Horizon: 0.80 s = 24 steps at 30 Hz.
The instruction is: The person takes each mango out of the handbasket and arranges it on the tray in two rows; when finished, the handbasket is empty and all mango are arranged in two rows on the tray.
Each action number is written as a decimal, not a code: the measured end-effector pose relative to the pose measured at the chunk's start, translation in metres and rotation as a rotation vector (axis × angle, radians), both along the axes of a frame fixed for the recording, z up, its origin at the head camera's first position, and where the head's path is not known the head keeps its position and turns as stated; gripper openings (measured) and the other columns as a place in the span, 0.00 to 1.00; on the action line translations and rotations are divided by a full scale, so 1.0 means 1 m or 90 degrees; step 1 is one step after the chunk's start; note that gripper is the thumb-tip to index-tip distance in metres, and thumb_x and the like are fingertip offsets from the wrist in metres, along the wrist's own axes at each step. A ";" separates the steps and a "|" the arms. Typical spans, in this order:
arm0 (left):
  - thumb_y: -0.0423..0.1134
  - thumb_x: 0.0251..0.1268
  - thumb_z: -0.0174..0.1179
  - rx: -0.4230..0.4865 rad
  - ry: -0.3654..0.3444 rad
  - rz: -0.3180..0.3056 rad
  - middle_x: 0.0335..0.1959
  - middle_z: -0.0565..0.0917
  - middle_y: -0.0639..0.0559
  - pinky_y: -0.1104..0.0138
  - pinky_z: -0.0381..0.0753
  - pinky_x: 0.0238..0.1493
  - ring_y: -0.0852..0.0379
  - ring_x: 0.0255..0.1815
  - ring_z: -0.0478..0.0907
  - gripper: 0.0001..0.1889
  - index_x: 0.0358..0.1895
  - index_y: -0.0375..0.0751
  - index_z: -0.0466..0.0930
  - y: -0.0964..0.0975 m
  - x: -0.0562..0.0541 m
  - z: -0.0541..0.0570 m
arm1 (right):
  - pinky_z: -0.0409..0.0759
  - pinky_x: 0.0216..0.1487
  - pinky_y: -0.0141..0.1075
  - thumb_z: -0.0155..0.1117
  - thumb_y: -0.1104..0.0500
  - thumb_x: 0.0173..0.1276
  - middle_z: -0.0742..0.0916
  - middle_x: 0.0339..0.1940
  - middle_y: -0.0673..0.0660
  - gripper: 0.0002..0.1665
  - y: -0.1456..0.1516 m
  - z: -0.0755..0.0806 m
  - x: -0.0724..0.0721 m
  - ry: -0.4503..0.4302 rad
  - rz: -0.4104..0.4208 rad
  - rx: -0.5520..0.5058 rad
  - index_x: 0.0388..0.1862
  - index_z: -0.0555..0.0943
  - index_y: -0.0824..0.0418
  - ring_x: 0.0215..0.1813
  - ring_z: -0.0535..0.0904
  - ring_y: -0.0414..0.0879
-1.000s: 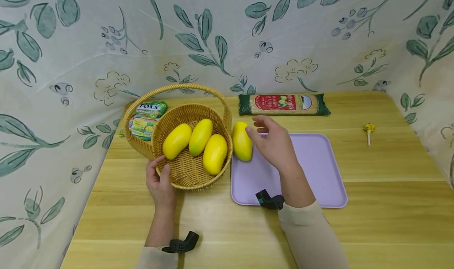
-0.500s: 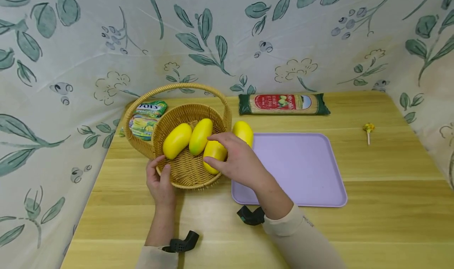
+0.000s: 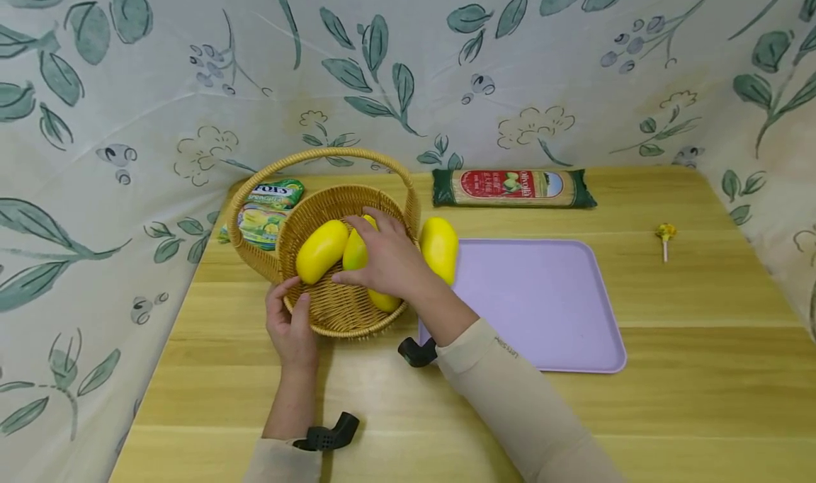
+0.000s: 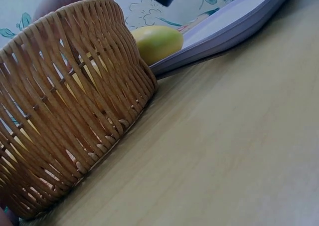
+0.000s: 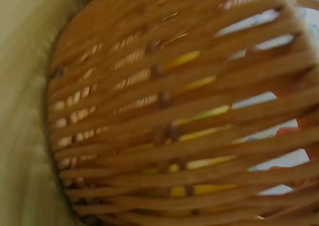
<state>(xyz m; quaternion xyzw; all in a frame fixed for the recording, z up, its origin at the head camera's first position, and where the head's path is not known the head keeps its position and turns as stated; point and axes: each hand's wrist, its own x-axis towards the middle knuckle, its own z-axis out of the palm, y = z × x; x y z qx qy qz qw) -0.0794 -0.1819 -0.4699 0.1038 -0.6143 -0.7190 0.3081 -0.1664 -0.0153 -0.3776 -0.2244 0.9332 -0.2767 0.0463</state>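
A wicker basket [image 3: 341, 316] with a tall handle holds three yellow mangoes. My left hand [image 3: 293, 331] holds its near left rim, with thumb and fingers at the edge. Inside the basket, my right hand [image 3: 389, 256] hovers with spread fingers over the middle mango [image 3: 355, 253]; contact is unclear. One mango [image 3: 320, 251] lies to the left, and another mango [image 3: 384, 301] is mostly hidden under the right hand. A further mango [image 3: 439, 249] rests at the corner of the lilac tray [image 3: 542, 306]. Basket weave [image 5: 164, 111] fills most of the right wrist view.
Behind the basket's left side lies a green candy bag [image 3: 264, 217]. A pack of pasta [image 3: 513, 188] lies along the table's back edge. A yellow lollipop [image 3: 665, 239] is at the far right. Patterned cloth [image 3: 408, 79] hangs behind the wooden table.
My right hand has moved left from the mango by the tray, across the basket's right rim, to the middle mango. The left hand has stayed on the basket.
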 end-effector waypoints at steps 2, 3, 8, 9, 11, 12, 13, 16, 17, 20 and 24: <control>0.23 0.66 0.52 0.002 -0.004 -0.002 0.60 0.75 0.48 0.70 0.61 0.73 0.49 0.73 0.63 0.15 0.54 0.19 0.72 0.000 0.000 0.000 | 0.66 0.75 0.61 0.74 0.27 0.52 0.59 0.84 0.57 0.60 -0.003 -0.002 -0.005 -0.010 0.000 0.028 0.81 0.60 0.40 0.82 0.56 0.65; 0.23 0.66 0.52 0.003 -0.006 -0.002 0.60 0.75 0.48 0.71 0.61 0.73 0.50 0.73 0.63 0.15 0.54 0.19 0.72 0.000 0.000 0.000 | 0.67 0.74 0.61 0.74 0.27 0.53 0.58 0.84 0.57 0.60 -0.004 -0.003 -0.007 -0.011 -0.004 0.037 0.81 0.60 0.40 0.82 0.56 0.65; 0.24 0.66 0.53 0.010 -0.008 -0.004 0.60 0.75 0.48 0.70 0.59 0.74 0.54 0.74 0.63 0.14 0.53 0.22 0.74 -0.001 -0.002 0.001 | 0.71 0.72 0.59 0.74 0.29 0.56 0.59 0.84 0.59 0.58 -0.009 -0.010 -0.016 0.003 -0.027 0.058 0.81 0.60 0.42 0.81 0.58 0.64; 0.24 0.66 0.53 0.010 -0.007 -0.003 0.60 0.75 0.48 0.69 0.58 0.74 0.54 0.74 0.62 0.14 0.53 0.22 0.74 -0.001 -0.002 0.002 | 0.72 0.71 0.59 0.73 0.30 0.57 0.59 0.83 0.59 0.57 -0.009 -0.012 -0.018 0.005 -0.032 0.059 0.81 0.60 0.43 0.80 0.59 0.64; 0.24 0.66 0.53 0.009 -0.005 -0.003 0.60 0.75 0.47 0.68 0.58 0.75 0.54 0.73 0.63 0.14 0.53 0.21 0.73 -0.001 -0.003 0.002 | 0.72 0.70 0.59 0.73 0.30 0.57 0.59 0.84 0.60 0.57 -0.010 -0.014 -0.018 -0.001 -0.039 0.058 0.81 0.60 0.42 0.80 0.60 0.64; 0.24 0.66 0.53 0.009 -0.005 -0.001 0.60 0.75 0.47 0.69 0.58 0.75 0.54 0.73 0.63 0.14 0.53 0.21 0.73 -0.001 -0.002 0.002 | 0.73 0.70 0.59 0.73 0.30 0.58 0.59 0.84 0.60 0.57 -0.011 -0.015 -0.019 -0.004 -0.042 0.058 0.81 0.60 0.42 0.80 0.60 0.64; 0.24 0.66 0.53 0.008 -0.006 -0.002 0.60 0.75 0.47 0.69 0.58 0.75 0.54 0.74 0.63 0.14 0.53 0.21 0.73 -0.001 -0.002 0.002 | 0.73 0.70 0.59 0.73 0.30 0.58 0.58 0.84 0.60 0.57 -0.011 -0.016 -0.019 -0.006 -0.045 0.058 0.81 0.60 0.42 0.80 0.60 0.64; 0.24 0.66 0.53 0.009 -0.007 -0.005 0.61 0.74 0.47 0.68 0.58 0.75 0.54 0.74 0.62 0.14 0.54 0.21 0.73 0.000 -0.002 0.002 | 0.73 0.70 0.58 0.72 0.29 0.58 0.57 0.84 0.60 0.57 -0.011 -0.018 -0.018 -0.008 -0.051 0.067 0.82 0.59 0.42 0.79 0.61 0.64; 0.24 0.66 0.53 0.009 -0.008 -0.007 0.61 0.74 0.47 0.68 0.58 0.75 0.54 0.74 0.62 0.14 0.54 0.21 0.73 0.000 -0.001 0.002 | 0.73 0.70 0.57 0.71 0.29 0.58 0.57 0.84 0.60 0.57 -0.011 -0.018 -0.018 -0.007 -0.052 0.070 0.82 0.59 0.42 0.79 0.62 0.64; 0.24 0.66 0.52 0.006 -0.009 -0.010 0.62 0.73 0.47 0.68 0.59 0.75 0.54 0.73 0.63 0.14 0.54 0.22 0.73 0.000 -0.001 0.001 | 0.74 0.70 0.56 0.71 0.28 0.58 0.57 0.84 0.59 0.58 -0.011 -0.019 -0.018 -0.007 -0.055 0.078 0.82 0.58 0.43 0.78 0.63 0.65; 0.24 0.66 0.52 0.000 -0.008 -0.010 0.62 0.73 0.47 0.68 0.59 0.75 0.54 0.73 0.63 0.14 0.54 0.22 0.73 -0.001 -0.001 0.000 | 0.75 0.68 0.56 0.71 0.29 0.58 0.56 0.84 0.59 0.58 -0.012 -0.020 -0.018 -0.017 -0.055 0.078 0.82 0.58 0.44 0.77 0.65 0.65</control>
